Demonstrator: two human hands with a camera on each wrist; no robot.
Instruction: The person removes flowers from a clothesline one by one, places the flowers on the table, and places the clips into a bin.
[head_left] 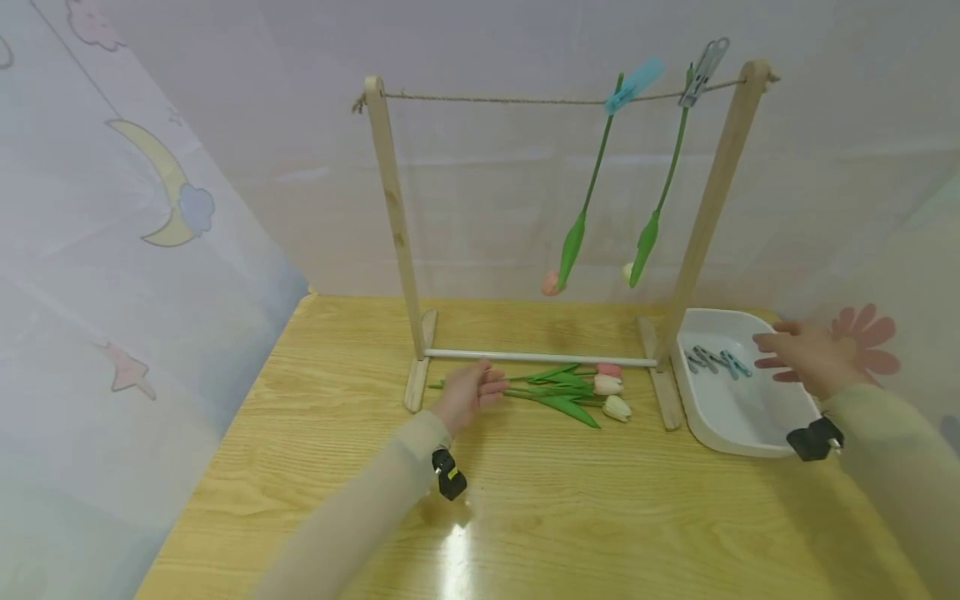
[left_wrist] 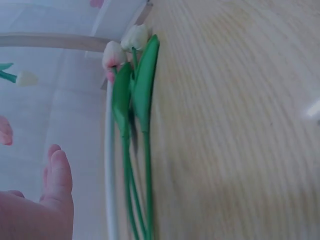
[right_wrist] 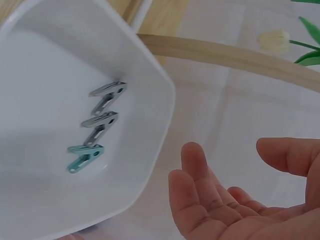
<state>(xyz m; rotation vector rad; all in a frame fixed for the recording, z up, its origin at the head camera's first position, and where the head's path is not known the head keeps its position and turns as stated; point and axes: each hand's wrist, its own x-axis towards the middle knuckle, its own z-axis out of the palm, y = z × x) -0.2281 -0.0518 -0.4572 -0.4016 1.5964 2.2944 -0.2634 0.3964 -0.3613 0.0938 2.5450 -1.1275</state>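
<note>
My left hand hovers over the stem ends of three tulips on the table, its fingers relaxed and holding nothing. The flowers are a pink tulip, a pale pink tulip and a white tulip, heads to the right. My right hand is above the right side of a white basin, fingers spread and holding nothing. In the basin lie a teal clothespin and two grey clothespins, apart from my fingers in the right wrist view.
A wooden rack stands at the back with a twine line across its top. A blue clothespin holds a hanging pink tulip; a grey clothespin holds a white one. A white rod joins the rack's feet.
</note>
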